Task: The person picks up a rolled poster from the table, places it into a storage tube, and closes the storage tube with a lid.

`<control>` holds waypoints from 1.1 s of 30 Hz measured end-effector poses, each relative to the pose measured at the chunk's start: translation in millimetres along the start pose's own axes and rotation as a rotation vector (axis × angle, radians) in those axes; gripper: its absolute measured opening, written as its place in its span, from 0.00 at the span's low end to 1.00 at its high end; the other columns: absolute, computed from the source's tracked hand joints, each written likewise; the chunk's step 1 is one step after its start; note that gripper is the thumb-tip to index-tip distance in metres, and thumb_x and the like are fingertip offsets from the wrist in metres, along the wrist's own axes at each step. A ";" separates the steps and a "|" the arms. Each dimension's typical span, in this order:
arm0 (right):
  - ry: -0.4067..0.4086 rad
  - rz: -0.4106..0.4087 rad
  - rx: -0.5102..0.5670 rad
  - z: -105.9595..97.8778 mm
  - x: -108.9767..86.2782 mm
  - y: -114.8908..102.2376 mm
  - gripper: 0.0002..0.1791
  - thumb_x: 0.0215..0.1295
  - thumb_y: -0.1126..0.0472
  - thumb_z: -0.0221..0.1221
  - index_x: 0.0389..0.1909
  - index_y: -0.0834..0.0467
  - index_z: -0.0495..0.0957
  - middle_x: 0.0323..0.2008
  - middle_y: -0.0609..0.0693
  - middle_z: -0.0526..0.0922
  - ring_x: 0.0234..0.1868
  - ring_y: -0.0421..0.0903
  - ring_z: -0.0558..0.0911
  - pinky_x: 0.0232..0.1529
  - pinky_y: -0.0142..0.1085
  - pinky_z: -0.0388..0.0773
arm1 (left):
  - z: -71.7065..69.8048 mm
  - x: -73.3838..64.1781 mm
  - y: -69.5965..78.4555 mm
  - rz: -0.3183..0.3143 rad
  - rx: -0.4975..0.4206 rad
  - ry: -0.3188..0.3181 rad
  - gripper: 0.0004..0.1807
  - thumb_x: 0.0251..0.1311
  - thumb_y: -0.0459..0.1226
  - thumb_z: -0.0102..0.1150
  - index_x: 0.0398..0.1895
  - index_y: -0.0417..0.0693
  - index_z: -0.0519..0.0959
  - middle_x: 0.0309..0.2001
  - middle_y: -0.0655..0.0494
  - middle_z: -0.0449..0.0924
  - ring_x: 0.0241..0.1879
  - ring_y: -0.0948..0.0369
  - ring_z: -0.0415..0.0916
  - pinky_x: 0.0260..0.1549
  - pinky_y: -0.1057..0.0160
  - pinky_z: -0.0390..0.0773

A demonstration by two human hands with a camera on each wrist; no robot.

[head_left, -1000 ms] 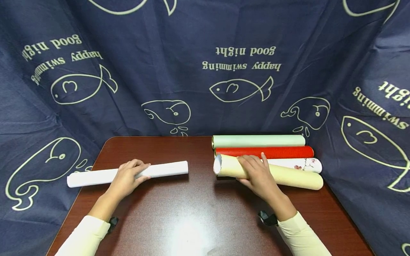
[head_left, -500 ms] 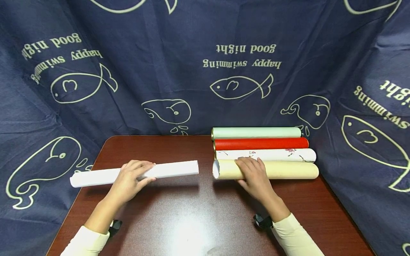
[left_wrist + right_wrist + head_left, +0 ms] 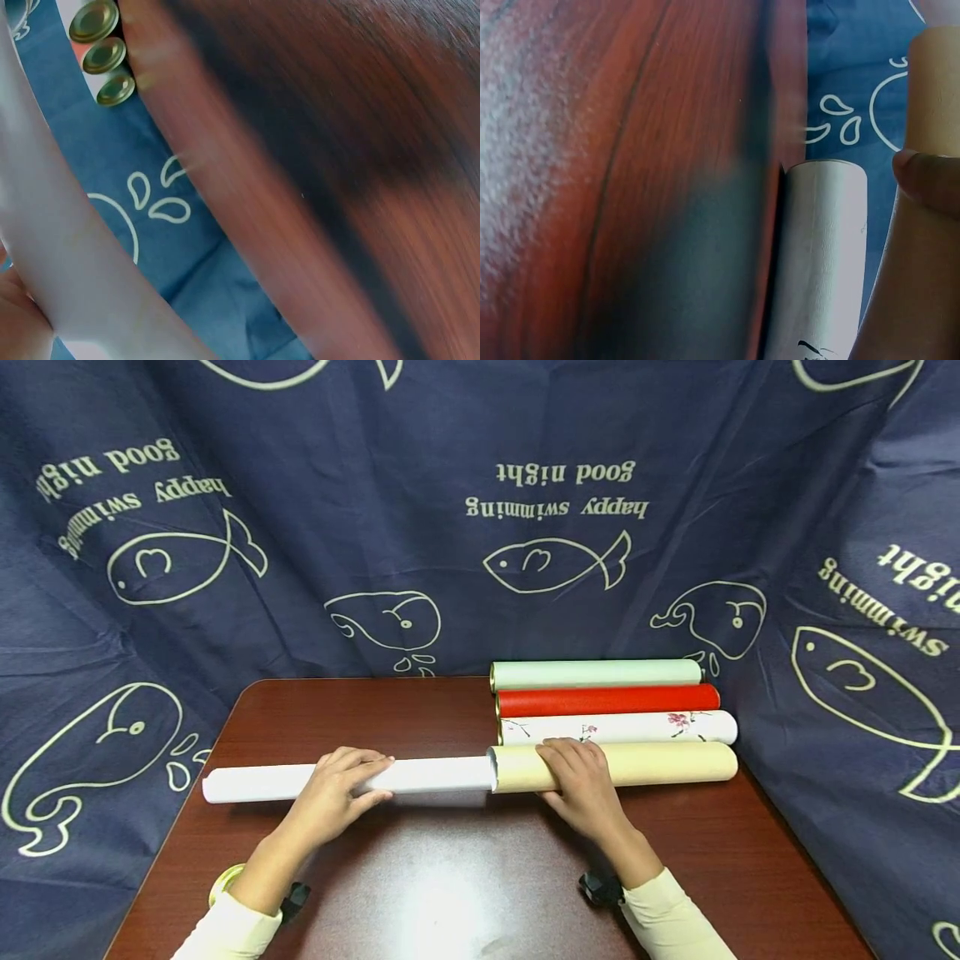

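Note:
My left hand (image 3: 337, 797) grips a white paper roll (image 3: 255, 783) around its middle. In the left wrist view the paper roll (image 3: 82, 247) crosses the left side, part of a finger showing low down. To the right, a pale yellow tube (image 3: 675, 764) is held near its left part by my right hand (image 3: 581, 781), fingers over the top and thumb on the near side. The roll's right end meets the tube's open left end, in line with it; the tip is hidden at the tube's mouth. In the right wrist view the yellow tube (image 3: 907, 285) shows my thumb across it.
Behind the yellow tube lie a white tube with blossom print (image 3: 630, 727), a red tube (image 3: 607, 700) and a mint-green tube (image 3: 592, 674), side by side. All rest at the back right of the brown table (image 3: 375, 710). A dark blue fish-print curtain (image 3: 420, 527) rises behind the table.
The yellow tube has swung from a slant over the blossom tube to nearly level in front of it. My left hand has carried the paper roll right, until its end meets the tube's mouth.

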State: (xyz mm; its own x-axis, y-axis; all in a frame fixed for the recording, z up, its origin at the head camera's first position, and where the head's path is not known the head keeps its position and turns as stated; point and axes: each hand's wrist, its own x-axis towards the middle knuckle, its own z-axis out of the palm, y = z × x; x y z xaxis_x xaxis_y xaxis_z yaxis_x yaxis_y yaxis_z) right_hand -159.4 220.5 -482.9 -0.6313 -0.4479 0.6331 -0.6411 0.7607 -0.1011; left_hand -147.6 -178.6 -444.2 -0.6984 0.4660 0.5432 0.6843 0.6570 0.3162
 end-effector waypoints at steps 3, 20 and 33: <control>0.011 -0.007 0.003 0.5 -2.3 -0.7 0.40 0.35 0.59 0.78 0.56 0.57 0.76 0.53 0.54 0.79 0.54 0.56 0.76 0.55 0.59 0.66 | 4.2 1.5 2.1 -0.004 0.002 -0.008 0.28 0.42 0.42 0.79 0.50 0.46 0.85 0.46 0.55 0.82 0.47 0.54 0.77 0.43 0.48 0.72; -0.005 -0.040 0.016 3.7 -3.0 -9.7 0.41 0.33 0.60 0.77 0.56 0.57 0.76 0.53 0.53 0.79 0.53 0.56 0.76 0.55 0.58 0.66 | 19.2 12.5 30.7 0.005 0.105 -0.104 0.27 0.49 0.45 0.76 0.54 0.49 0.84 0.46 0.57 0.81 0.48 0.54 0.76 0.47 0.47 0.74; -0.027 -0.045 0.011 8.0 -4.8 -19.3 0.42 0.32 0.57 0.78 0.57 0.56 0.76 0.53 0.52 0.79 0.54 0.55 0.76 0.54 0.61 0.67 | 47.5 29.9 62.2 0.044 0.150 -0.115 0.27 0.50 0.49 0.75 0.52 0.46 0.84 0.45 0.55 0.83 0.44 0.56 0.77 0.44 0.51 0.77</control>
State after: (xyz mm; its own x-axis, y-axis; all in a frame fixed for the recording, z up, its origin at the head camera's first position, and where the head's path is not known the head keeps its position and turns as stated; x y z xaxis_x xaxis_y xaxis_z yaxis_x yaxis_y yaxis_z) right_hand -147.5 204.2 -490.2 -0.6129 -0.4942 0.6165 -0.6737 0.7345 -0.0811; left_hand -135.9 -95.7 -445.3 -0.6939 0.5548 0.4590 0.6816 0.7116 0.1703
